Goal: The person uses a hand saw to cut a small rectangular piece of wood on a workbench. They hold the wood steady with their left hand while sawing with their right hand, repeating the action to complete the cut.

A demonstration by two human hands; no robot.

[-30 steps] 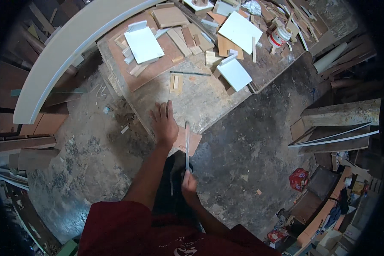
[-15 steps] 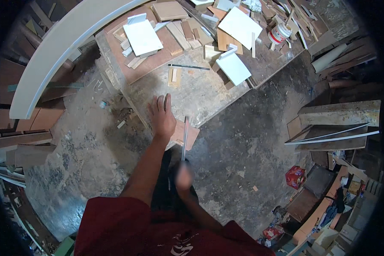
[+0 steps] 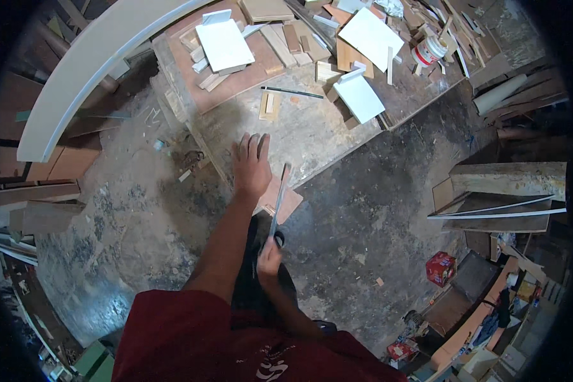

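My left hand lies with fingers stretched out, palm down, at the near corner of the worktable. A pinkish-brown board juts past that corner, just beside the heel of this hand. My right hand is closed round the dark handle of a handsaw. The saw's narrow-looking blade points away from me and crosses the board, seen almost edge-on. Whether its teeth are in the wood I cannot tell.
On the table are a small wood piece, a dark thin rod, white panels, a white tub and several offcuts. A curved pale panel stands left. At right are leaning boards and a red box.
The whole view has shifted a little. My right hand, smeared by motion before, now shows sharply, and the saw is tilted more to the right. My left hand stays on the table.
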